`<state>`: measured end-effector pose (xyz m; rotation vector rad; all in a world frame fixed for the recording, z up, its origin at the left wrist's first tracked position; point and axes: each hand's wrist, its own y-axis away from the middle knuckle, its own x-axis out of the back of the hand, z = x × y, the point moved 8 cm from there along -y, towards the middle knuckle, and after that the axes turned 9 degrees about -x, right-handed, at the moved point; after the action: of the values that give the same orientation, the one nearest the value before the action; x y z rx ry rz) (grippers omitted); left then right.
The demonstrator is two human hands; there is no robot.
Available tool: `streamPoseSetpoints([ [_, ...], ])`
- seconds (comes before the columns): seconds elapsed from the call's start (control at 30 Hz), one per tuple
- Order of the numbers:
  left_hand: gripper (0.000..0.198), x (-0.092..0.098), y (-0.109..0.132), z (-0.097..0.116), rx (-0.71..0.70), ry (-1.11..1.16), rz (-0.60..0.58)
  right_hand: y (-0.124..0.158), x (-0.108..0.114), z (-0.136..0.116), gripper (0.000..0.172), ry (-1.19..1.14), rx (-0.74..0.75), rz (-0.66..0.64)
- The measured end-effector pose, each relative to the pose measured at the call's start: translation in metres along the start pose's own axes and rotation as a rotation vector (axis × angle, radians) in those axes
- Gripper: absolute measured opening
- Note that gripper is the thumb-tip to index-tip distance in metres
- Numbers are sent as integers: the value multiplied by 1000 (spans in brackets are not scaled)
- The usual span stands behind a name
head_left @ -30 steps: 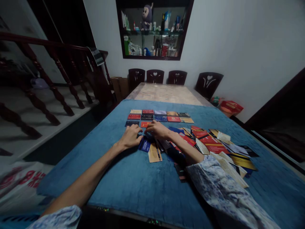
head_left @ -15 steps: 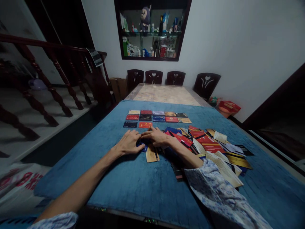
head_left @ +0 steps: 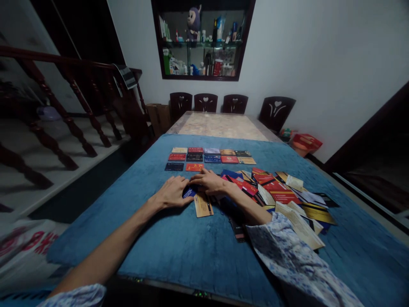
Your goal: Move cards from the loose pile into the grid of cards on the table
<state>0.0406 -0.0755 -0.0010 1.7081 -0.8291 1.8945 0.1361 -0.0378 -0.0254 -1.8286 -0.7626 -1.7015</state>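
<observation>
My left hand (head_left: 173,192) and my right hand (head_left: 209,182) rest side by side on a blue cloth (head_left: 179,238), fingers bent over a dark blue card (head_left: 188,192) that lies between them. Whether either hand pinches that card is hidden. A tan card (head_left: 203,205) lies just below the hands. Several cards are laid out in tidy rows (head_left: 209,155) beyond my fingers. A loose heap of red, gold and white cards (head_left: 281,196) spreads out to the right of my right forearm.
The cloth covers the near part of a long stone-topped table (head_left: 220,125) with dark chairs (head_left: 206,102) at its far end. A wooden stair railing (head_left: 64,98) runs along the left. A wall shelf (head_left: 203,38) holds bottles and a plush toy.
Both hands drew back slightly toward me from the rows and now sit over the dark blue card. The red card in the third row is uncovered.
</observation>
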Motion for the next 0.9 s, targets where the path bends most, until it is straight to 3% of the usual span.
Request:
streamPoseSetpoints([
  [0.2, 38, 2, 0, 6, -39, -45, -18, -2, 0, 0, 51, 3, 5, 18],
  [0.37, 18, 7, 1, 6, -59, -78, -46, 1, 8, 0, 39, -92, 51, 28],
  [0.5, 17, 13, 2, 0, -100, 3, 18, 0, 12, 3, 36, -191, 66, 58],
  [0.77, 24, 22, 6, -14, -145, 39, 97, 1, 20, 15, 28, -203, -149, 267],
  [0.9, 23, 23, 8, -18, -180, 26, 143, 2, 23, 15, 22, -207, -174, 347],
])
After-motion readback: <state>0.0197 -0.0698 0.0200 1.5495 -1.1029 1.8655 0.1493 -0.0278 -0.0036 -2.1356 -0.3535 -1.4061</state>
